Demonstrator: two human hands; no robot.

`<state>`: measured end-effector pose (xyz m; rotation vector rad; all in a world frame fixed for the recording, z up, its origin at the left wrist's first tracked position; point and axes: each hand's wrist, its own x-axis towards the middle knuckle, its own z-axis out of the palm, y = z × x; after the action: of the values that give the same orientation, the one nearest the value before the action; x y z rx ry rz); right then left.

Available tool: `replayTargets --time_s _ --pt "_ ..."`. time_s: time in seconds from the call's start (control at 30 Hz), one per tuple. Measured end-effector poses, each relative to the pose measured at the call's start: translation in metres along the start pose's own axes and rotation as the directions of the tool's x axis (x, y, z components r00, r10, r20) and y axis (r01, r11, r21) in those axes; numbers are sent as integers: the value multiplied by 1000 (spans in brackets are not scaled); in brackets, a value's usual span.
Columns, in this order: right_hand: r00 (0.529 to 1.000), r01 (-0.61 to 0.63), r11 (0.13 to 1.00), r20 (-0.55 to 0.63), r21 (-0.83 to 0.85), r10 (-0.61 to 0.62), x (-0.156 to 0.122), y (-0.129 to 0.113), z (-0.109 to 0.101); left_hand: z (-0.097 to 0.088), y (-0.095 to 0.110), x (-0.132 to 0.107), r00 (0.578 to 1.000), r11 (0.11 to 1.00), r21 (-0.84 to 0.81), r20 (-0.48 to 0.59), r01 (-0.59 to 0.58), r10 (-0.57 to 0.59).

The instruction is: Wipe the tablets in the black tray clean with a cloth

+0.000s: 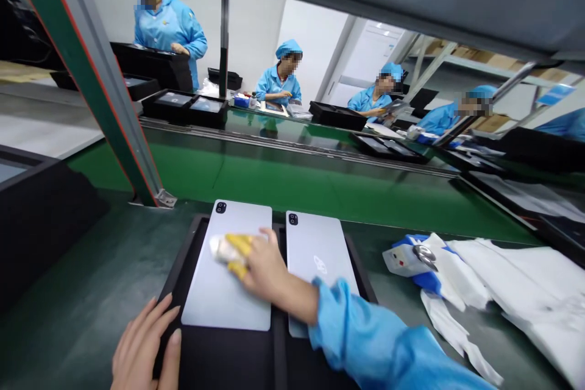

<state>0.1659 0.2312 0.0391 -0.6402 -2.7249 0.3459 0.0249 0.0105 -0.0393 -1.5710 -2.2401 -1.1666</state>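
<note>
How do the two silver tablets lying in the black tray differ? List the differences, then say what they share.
The left tablet has the right hand pressing a cloth on it; the right tablet is untouched by any hand. The left tablet shows whole; the right tablet's lower part is hidden by the blue sleeve. Both lie back-up in the black tray, cameras at the far corner.

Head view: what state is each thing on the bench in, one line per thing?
Left tablet: face down in the tray, being wiped.
Right tablet: face down in the tray, partly under the sleeve.
Tray: flat on the bench, holding both tablets.
Cloth: bunched under the right hand.
Left hand: flat on the tray's corner.
White sheets: crumpled, loose on the bench.
</note>
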Motion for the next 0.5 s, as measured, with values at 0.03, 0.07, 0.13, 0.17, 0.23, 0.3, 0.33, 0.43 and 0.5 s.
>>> replayTargets --time_s 0.03,0.07,0.13,0.17,0.23,0.3,0.33,0.43,0.5 --pt "997 -70 997 18 -32 71 21 3 -7 -2 -2 -1 1000 1000 12 8 -16 15" --pt "992 -122 990 34 -67 125 36 4 -11 -3 -2 -1 1000 1000 19 11 -20 19" --pt "985 -144 982 75 -125 154 45 -5 -6 -6 -2 -1 1000 1000 3 -4 26 -26" --pt "988 -100 985 103 -142 116 37 -14 2 -7 -1 0 998 998 -18 -20 58 -59" --pt "984 83 989 165 -125 -62 8 -38 22 -8 -1 0 994 994 -64 -59 89 -93" --pt "939 291 956 204 -45 -276 -25 -56 38 -9 -1 -1 991 989 -105 -77 105 -113" --pt "915 353 935 209 -6 -345 -35 -60 42 -9 -2 -1 989 987 -117 -78 112 -122" --pt "943 286 958 179 3 -282 -33 -41 28 -11 -2 -2 976 973 -107 -55 203 -210" --pt "992 75 996 109 -51 -69 -16 -13 9 -14 3 -1 963 960 -91 -41 264 -268"
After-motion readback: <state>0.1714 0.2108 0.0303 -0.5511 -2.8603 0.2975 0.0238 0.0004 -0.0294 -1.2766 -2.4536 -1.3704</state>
